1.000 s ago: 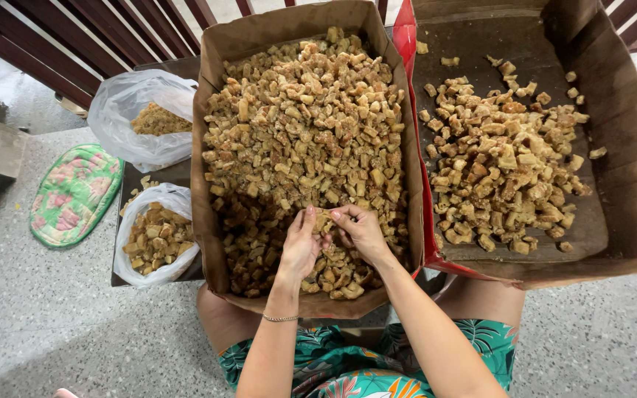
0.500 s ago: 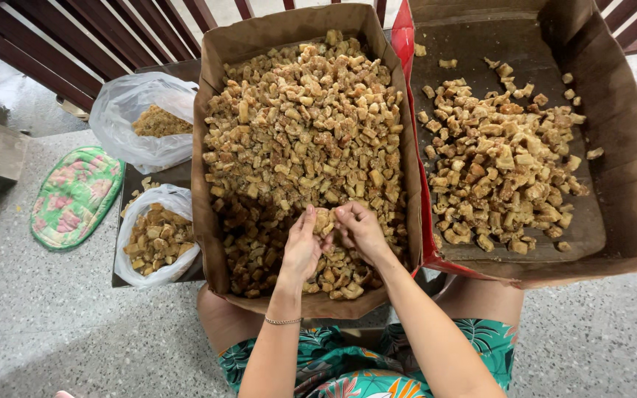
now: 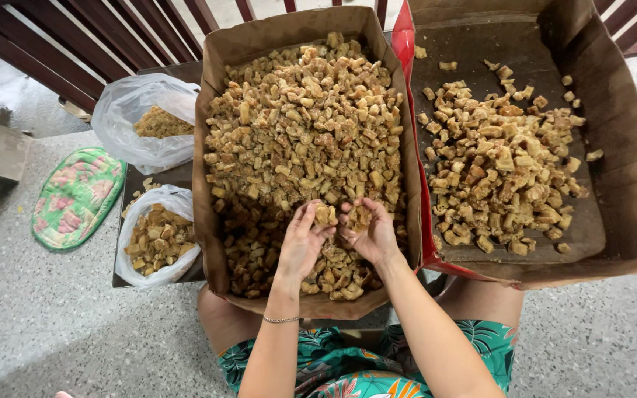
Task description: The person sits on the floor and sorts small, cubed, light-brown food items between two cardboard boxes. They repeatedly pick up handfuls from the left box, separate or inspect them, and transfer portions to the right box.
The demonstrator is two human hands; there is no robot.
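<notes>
A brown cardboard box (image 3: 208, 221) in front of me is filled with golden-brown fried cubes (image 3: 304, 125). My left hand (image 3: 300, 247) and my right hand (image 3: 370, 232) are both inside its near end, palms facing each other. The left hand's fingertips pinch one cube (image 3: 325, 214). The right hand cups another brown piece (image 3: 359, 218). Both hands hover just above the pile, close together, almost touching.
A second cardboard box (image 3: 621, 169) at the right holds a smaller heap of cubes (image 3: 499, 166). At the left lie two clear plastic bags (image 3: 158, 236), (image 3: 145, 121) with pieces inside, and a green floral pad (image 3: 75, 195) on the speckled floor. Dark wooden railings run behind.
Both hands have stayed at the near end of the box. The fingers have shifted slightly, and each hand now shows a piece lifted off the pile.
</notes>
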